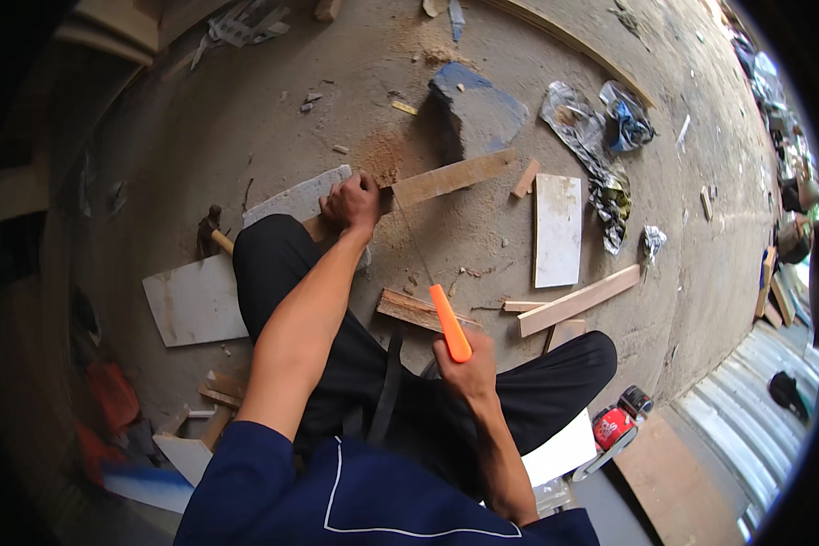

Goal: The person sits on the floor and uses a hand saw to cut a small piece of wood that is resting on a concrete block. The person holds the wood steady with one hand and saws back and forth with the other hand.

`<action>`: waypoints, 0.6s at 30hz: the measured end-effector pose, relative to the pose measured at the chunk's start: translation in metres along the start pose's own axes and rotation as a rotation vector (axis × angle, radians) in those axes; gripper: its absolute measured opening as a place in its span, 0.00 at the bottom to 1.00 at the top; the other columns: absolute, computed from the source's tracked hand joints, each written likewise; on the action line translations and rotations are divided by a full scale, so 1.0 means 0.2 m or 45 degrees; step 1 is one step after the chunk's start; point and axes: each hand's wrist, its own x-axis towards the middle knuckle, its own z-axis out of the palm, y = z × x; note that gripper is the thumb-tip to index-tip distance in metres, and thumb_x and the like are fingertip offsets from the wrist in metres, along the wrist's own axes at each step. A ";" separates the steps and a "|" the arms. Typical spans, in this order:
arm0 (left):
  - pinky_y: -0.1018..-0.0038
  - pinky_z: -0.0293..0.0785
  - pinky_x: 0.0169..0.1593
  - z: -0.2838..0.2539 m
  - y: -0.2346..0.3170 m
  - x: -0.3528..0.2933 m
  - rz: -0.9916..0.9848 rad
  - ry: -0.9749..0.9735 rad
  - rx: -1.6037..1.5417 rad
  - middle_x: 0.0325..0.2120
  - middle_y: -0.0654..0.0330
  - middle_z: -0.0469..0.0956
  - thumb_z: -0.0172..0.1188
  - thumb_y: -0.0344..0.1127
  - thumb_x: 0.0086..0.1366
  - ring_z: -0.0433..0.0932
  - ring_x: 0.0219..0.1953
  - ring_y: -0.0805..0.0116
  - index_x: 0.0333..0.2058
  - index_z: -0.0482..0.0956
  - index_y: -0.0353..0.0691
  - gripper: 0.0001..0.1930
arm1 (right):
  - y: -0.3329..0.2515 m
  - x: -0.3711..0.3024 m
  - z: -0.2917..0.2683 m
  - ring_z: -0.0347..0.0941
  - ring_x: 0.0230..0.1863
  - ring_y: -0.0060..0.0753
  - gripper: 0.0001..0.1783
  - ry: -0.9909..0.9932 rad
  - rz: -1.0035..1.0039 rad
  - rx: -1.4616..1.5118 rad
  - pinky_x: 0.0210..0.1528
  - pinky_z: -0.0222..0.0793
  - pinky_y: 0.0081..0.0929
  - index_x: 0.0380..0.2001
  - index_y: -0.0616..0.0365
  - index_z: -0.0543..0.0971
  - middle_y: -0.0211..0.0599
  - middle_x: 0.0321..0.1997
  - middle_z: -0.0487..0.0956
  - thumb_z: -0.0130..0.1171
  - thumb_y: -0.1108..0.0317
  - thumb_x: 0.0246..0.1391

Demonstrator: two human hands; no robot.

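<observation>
right grip (480, 366): wrapped round thin orange-handled saw (449, 318) | left grip (351, 202): clenched on brown wooden plank (455, 177), 1 o'clock | risk: slack pressure, saw jumping onto left grip

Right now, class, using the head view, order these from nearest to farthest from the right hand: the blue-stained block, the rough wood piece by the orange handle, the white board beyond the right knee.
1. Rough wood piece: just ahead and left of the right hand.
2. White board: farther ahead, to the right.
3. Blue-stained block: farthest, ahead, toward the view's top.
</observation>
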 end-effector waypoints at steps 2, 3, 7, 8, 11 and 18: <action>0.61 0.58 0.43 0.01 -0.03 0.00 0.062 0.008 -0.037 0.22 0.60 0.79 0.49 0.44 0.58 0.75 0.34 0.60 0.18 0.78 0.45 0.15 | 0.00 0.02 -0.01 0.67 0.15 0.38 0.13 -0.019 0.075 -0.027 0.23 0.64 0.33 0.20 0.67 0.73 0.49 0.14 0.69 0.58 0.66 0.44; 0.61 0.58 0.43 0.03 -0.02 0.01 0.075 0.029 -0.055 0.22 0.60 0.79 0.49 0.44 0.58 0.75 0.34 0.60 0.18 0.78 0.45 0.15 | -0.01 0.09 0.00 0.66 0.15 0.36 0.13 -0.027 0.092 -0.094 0.23 0.63 0.32 0.20 0.67 0.73 0.49 0.14 0.69 0.58 0.66 0.44; 0.61 0.58 0.44 0.04 -0.03 0.00 0.064 0.047 -0.086 0.23 0.61 0.79 0.49 0.44 0.59 0.75 0.34 0.61 0.19 0.78 0.45 0.15 | -0.06 0.19 -0.02 0.66 0.15 0.36 0.14 -0.066 0.148 -0.193 0.23 0.62 0.32 0.20 0.68 0.72 0.50 0.14 0.68 0.57 0.65 0.45; 0.62 0.58 0.44 0.04 -0.02 -0.01 0.028 0.045 -0.064 0.23 0.61 0.79 0.49 0.44 0.59 0.75 0.34 0.61 0.19 0.79 0.45 0.15 | -0.07 0.18 0.01 0.66 0.15 0.38 0.13 -0.066 0.093 -0.211 0.23 0.62 0.32 0.20 0.68 0.72 0.51 0.15 0.68 0.56 0.65 0.46; 0.62 0.58 0.43 0.05 -0.05 0.03 -0.009 0.080 -0.061 0.23 0.61 0.79 0.50 0.43 0.59 0.76 0.33 0.62 0.19 0.79 0.45 0.15 | -0.14 0.06 -0.06 0.67 0.16 0.39 0.13 -0.085 0.057 -0.248 0.24 0.63 0.32 0.22 0.68 0.73 0.51 0.16 0.70 0.57 0.66 0.46; 0.62 0.59 0.40 0.08 -0.04 0.00 0.174 0.162 -0.166 0.22 0.62 0.79 0.51 0.42 0.56 0.75 0.32 0.63 0.16 0.78 0.45 0.14 | 0.06 0.22 0.09 0.66 0.15 0.42 0.12 -0.007 -0.013 -0.238 0.23 0.62 0.33 0.20 0.67 0.72 0.51 0.15 0.69 0.57 0.66 0.46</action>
